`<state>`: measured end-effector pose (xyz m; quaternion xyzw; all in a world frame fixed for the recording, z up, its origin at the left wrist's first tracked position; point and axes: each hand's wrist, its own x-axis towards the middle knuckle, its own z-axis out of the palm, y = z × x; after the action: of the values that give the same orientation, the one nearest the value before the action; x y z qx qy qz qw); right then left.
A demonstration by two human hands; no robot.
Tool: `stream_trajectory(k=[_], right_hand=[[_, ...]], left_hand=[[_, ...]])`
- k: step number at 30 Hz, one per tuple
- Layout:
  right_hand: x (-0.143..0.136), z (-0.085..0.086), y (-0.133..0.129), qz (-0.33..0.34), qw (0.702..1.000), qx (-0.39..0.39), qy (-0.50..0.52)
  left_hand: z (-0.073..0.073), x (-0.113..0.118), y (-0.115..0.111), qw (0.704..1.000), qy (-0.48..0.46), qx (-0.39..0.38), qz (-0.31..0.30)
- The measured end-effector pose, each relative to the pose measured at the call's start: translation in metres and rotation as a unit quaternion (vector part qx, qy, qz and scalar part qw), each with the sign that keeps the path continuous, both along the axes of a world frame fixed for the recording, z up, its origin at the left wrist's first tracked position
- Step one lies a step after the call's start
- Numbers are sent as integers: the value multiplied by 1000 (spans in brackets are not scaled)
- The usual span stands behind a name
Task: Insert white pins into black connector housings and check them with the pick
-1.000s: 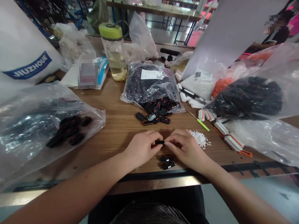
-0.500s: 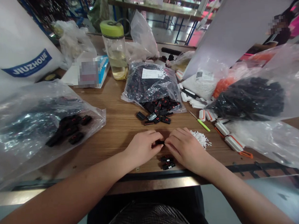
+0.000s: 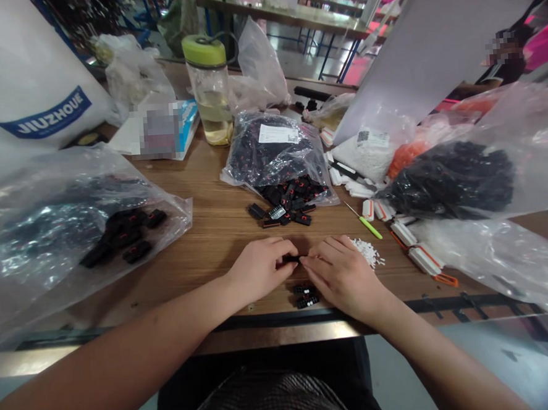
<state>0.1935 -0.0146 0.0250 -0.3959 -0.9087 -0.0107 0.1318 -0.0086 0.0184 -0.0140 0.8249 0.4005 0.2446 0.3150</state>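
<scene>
My left hand [image 3: 259, 264] is closed, pinching a small black connector housing [image 3: 292, 259] between thumb and fingers just above the wooden table. At the housing's right end, the fingertips of my right hand [image 3: 339, 274] are pressed together; what they hold, if anything, is hidden. Two more black housings [image 3: 306, 301] with white plugs in them lie on the table below my hands. Beside the right hand spreads a small heap of white plugs [image 3: 368, 252], partly covered by that hand. Beyond it lies a thin pick with a green handle [image 3: 371, 227].
Black housings [image 3: 296, 197] spill from a labelled plastic bag [image 3: 270, 149] ahead. A clear bag of black parts [image 3: 84, 223] lies left. On the right are white-and-orange parts [image 3: 423, 261] and another bag of black parts [image 3: 453, 178]. A green-lidded bottle [image 3: 209, 91] stands behind.
The view has shifted slightly. Both hands keep nearly the same pose at the black connector housing, and the surrounding things have stayed in place.
</scene>
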Motion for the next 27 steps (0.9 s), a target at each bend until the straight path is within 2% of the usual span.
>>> stream_trajectory(k=[3, 7, 11, 14, 20, 24, 27], right_hand=[[7, 2, 2, -13, 998, -52, 28], [40, 7, 3, -91, 979, -117, 141], [69, 6, -2, -101, 980, -168, 48], [69, 0, -9, -130, 981, -141, 2], [52, -9, -16, -168, 982, -78, -33], [57, -3, -11, -198, 973, -115, 17], [66, -1, -7, -170, 970, -156, 83]], left_hand=[[1, -1, 0, 1000, -3, -5, -4], [4, -1, -4, 1000, 4, -9, -9], [6, 0, -6, 1000, 11, -16, -17], [5, 0, -5, 1000, 6, -9, -20], [5, 0, -5, 1000, 2, -5, -25], [3, -1, -5, 1000, 5, -7, -27], [2, -1, -4, 1000, 8, -9, -27]])
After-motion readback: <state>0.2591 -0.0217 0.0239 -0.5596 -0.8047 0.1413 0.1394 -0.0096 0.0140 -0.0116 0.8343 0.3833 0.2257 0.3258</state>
